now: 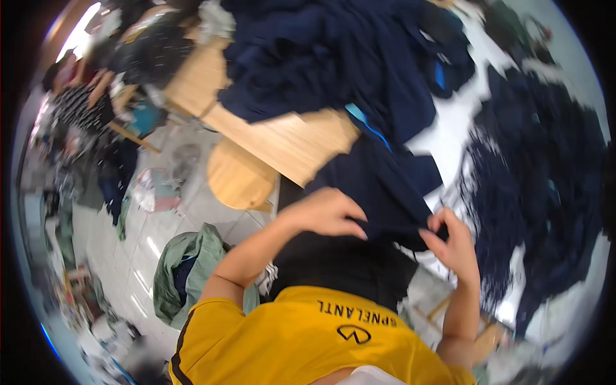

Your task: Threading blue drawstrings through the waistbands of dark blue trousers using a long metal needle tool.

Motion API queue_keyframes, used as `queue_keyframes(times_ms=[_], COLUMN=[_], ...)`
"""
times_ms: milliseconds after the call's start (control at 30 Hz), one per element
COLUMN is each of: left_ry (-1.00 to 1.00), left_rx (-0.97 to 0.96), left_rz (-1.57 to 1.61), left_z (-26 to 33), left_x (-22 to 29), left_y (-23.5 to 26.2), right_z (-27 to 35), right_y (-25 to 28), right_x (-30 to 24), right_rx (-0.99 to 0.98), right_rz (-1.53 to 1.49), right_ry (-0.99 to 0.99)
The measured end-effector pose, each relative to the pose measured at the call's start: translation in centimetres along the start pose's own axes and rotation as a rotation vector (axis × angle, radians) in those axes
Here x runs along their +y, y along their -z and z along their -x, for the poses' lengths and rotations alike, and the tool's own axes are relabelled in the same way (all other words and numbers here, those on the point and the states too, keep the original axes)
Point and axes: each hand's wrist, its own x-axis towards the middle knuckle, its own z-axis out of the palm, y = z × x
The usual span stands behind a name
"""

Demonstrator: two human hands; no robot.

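On my feed, the left hand [330, 215] and right hand [454, 242] pinch navy cloth [378, 176] — its edge spanning between them.

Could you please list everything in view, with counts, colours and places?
Navy cloth: one, navy, centre
Main heap: one, navy, upper centre
Side heap: one, navy, right
Blue pieces: two, blue, main heap
Tabletop: at least one, pale wood, centre
White surface: one, white, between heaps
Round stool: one, pale wood, centre-left
Bundle: one, green, lower left
Floor: one, grey tile, left
Co-worker: at least one, patterned clothing, upper left
Clutter: uncountable, mixed, lower left, blurred
Shirt: one, yellow, bottom
Left hand: one, bare, on cloth
Right hand: one, bare, on cloth
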Motion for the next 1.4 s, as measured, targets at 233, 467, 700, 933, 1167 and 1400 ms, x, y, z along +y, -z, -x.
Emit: queue_keyframes(times_ms=[233,467,700,933,1167,1400], left_ry=[-0.143,-0.144,-0.019,0.054,0.165,0.076], left_rx=[-0.174,-0.093,-0.074,-0.081,-0.142,0.147], left_rz=[0.033,0.089,0.126,0.283,0.010,0.161], left_z=[0.6,1.9,2.3,3.7,2.8,4.1], left_x=[1.3,2.0,1.2,3.5,3.1,2.6], left_y=[-4.2,-4.3,-4.9,-1.8,-1.6,-1.2], right_z=[1.0,-0.3,1.4,2.0,1.7,0.6], right_y=[1.6,-0.1,-2.0,-0.6,-1.3,0.6], right_x=[-2.7,-3.4,-4.0,-2.2,0.5,-0.6], right_rx=[-0.429,-0.256,-0.118,-0.224,0.091,-0.134], right_rz=[0.150,0.267,0.208,-0.091,0.024,-0.211], right_ry=[0.165,0.112,0.226,0.032,0.238,0.164])
